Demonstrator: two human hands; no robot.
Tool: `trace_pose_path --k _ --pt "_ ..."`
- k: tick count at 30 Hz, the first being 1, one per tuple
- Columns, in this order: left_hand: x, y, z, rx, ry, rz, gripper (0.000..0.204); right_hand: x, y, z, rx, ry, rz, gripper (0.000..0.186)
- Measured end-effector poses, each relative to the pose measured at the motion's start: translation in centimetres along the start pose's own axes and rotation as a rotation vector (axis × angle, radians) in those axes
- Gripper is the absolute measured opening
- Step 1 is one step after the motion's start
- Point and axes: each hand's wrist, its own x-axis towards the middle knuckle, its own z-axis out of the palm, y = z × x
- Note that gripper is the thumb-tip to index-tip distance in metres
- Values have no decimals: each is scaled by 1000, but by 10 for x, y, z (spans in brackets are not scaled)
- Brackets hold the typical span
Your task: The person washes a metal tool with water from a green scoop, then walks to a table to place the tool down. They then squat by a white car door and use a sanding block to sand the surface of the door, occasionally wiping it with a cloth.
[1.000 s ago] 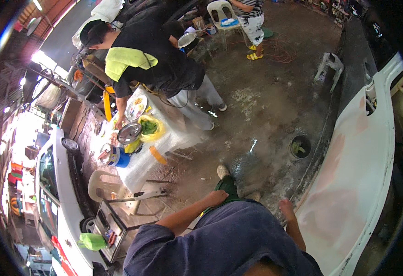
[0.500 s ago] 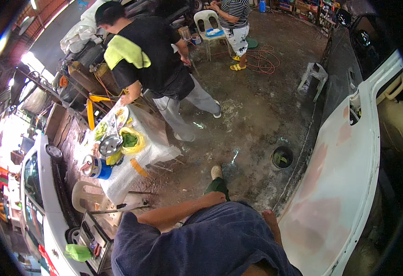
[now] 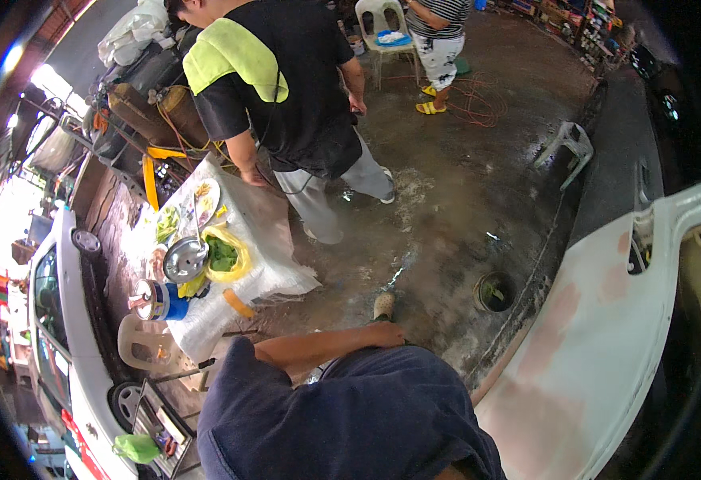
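My left hand (image 3: 386,334) hangs curled at my left thigh, above my shoe (image 3: 382,306); what is in it, if anything, is hidden. My right hand is out of sight behind my body, which borders a white car door (image 3: 558,352) with pinkish patches. Ahead to the left, a table under a white cover (image 3: 270,268) holds plates (image 3: 206,200), a steel bowl with a spoon (image 3: 182,268), a yellow bag of greens (image 3: 218,252) and a blue container (image 3: 174,308).
A person in black (image 3: 302,88) stands beside the table; another in stripes (image 3: 438,56) stands farther back. Around are plastic chairs (image 3: 134,344), a white stool (image 3: 574,148), a bucket (image 3: 490,292), hose coils (image 3: 478,108), a white car (image 3: 94,376) and a metal rack (image 3: 162,428).
The person in black has turned away from the tabletop, arm lowered beside it, and stepped slightly. My right hand has dropped out of sight; my left stays by my thigh as the view shifts.
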Motion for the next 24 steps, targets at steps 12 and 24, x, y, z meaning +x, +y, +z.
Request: trace_pose_path --k 12,24 --pt "79 -80 -84 243 -363 328 24 25 -58 13 101 113 363 29" --pt "102 -48 -132 494 -712 243 36 31 -91 -11 313 180 440 26"
